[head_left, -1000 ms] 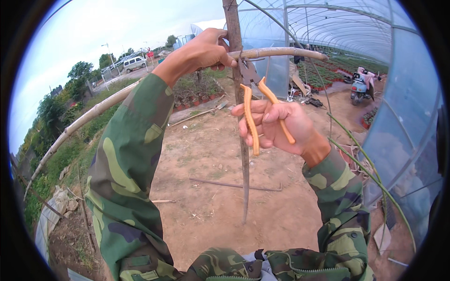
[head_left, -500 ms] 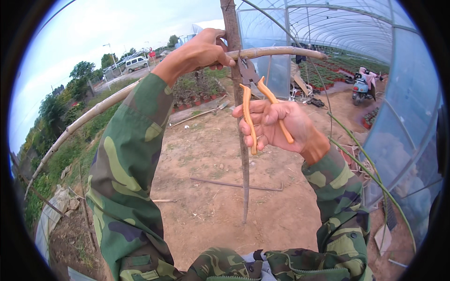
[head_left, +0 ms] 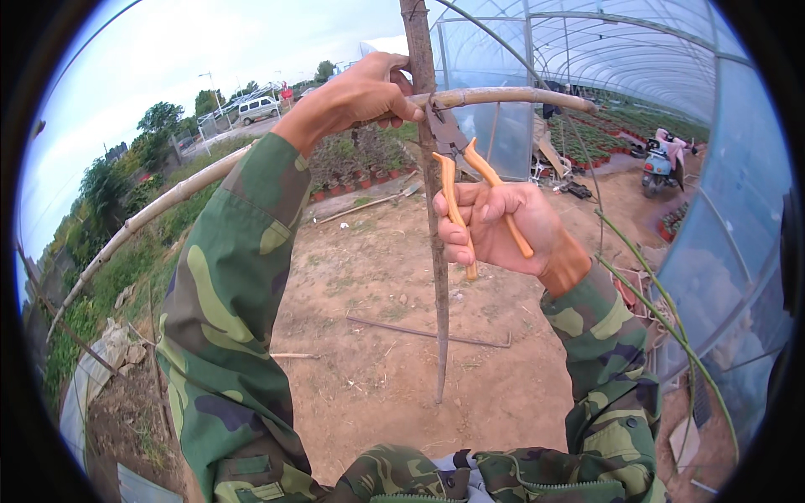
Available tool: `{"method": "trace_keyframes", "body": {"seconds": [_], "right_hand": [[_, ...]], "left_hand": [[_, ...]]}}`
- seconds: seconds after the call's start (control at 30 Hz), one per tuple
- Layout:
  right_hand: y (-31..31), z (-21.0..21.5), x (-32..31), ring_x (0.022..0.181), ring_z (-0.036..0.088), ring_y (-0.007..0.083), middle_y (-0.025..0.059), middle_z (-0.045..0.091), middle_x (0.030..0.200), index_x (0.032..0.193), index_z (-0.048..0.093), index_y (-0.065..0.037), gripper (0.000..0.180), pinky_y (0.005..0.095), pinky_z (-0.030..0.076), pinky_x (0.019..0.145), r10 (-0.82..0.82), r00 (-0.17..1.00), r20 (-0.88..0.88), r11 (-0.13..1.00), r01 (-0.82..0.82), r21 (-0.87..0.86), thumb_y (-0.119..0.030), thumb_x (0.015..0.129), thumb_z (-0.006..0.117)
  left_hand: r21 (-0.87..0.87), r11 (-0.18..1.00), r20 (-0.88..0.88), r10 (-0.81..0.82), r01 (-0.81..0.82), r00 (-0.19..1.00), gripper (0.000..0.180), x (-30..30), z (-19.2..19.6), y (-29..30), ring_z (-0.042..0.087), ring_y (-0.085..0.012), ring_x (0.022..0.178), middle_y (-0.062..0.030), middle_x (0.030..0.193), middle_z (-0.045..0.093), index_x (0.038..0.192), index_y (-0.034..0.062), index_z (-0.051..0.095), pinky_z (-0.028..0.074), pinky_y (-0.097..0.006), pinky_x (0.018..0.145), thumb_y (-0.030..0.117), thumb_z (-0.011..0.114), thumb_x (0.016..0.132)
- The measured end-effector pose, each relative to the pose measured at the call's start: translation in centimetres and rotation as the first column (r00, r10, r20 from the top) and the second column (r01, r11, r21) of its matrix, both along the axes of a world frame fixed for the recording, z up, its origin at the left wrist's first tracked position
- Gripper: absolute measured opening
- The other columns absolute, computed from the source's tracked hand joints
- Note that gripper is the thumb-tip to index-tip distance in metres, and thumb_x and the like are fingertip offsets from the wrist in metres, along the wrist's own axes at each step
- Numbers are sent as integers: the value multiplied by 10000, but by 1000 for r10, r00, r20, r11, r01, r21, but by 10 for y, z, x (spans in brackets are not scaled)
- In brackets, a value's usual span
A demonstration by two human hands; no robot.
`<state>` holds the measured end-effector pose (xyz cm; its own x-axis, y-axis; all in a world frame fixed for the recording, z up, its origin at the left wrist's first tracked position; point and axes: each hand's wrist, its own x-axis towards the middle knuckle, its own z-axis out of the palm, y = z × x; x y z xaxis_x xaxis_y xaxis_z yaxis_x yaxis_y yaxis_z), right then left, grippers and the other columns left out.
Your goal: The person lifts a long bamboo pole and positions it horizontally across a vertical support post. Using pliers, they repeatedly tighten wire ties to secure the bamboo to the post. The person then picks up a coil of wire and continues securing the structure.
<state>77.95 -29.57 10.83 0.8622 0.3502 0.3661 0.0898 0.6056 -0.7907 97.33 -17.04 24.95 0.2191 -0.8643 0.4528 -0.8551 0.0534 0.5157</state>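
Observation:
My right hand [head_left: 511, 222] is wrapped around the orange handles of a pair of pliers [head_left: 449, 134], its fingers over the left handle. The dark jaws point up against the wooden post [head_left: 438, 277], just under where a bamboo pole [head_left: 511, 96] crosses it. What the jaws grip, perhaps a tie at the crossing, is too small to make out. My left hand [head_left: 360, 92] is closed on the pole at the crossing, thumb on the near side and fingers partly hidden behind the post. The post stands upright with its narrow lower end at the ground.
A plastic-covered greenhouse [head_left: 620, 50] with rows of potted plants opens at the right, a scooter [head_left: 660, 163] beside it. Green canes [head_left: 671, 327] lean at the right. A thin metal rod [head_left: 428, 333] and a shovel [head_left: 369, 204] lie on the dirt. A van [head_left: 258, 109] is parked far left.
The fingers of my right hand have curled more tightly round the pliers' handles. The view has shifted slightly; my left hand stays at the crossing.

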Motion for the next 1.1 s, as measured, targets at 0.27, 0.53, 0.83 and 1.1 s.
{"method": "trace_keyframes", "body": {"seconds": [0.27,0.53,0.83,1.1], "right_hand": [[23,3,-7,634,459,99,1,473,771,1068,540,-15,147,273,396,592,-32,982,-184,968,77,240,-94,953,586],[45,13,-26,526,324,41,-50,381,684,958,474,-65,151,239,289,491,-465,831,-305,885,449,-124,-16,905,607],[75,61,-36,475,284,65,-49,347,656,893,450,-77,172,277,220,454,-960,281,-14,154,484,-862,34,854,576],[113,91,-26,491,491,196,101,530,662,960,594,87,189,389,358,439,-898,140,417,-411,68,-909,-50,830,600]], "left_hand": [[32,999,75,21,-23,997,454,-5,5,-11,609,-167,691,-133,1056,615,1177,-85,593,501,-298,583,22,763,770],[13,989,126,-144,144,981,448,13,-10,-11,593,-139,660,-158,1098,629,1193,-82,571,487,-281,560,42,769,811],[6,984,197,-176,179,964,260,8,2,4,595,-139,611,-101,798,645,990,-58,631,461,-297,518,82,777,827],[-14,992,236,-121,128,964,241,7,-2,6,617,-193,552,-136,682,638,856,-93,640,458,-341,470,74,801,789]]}}
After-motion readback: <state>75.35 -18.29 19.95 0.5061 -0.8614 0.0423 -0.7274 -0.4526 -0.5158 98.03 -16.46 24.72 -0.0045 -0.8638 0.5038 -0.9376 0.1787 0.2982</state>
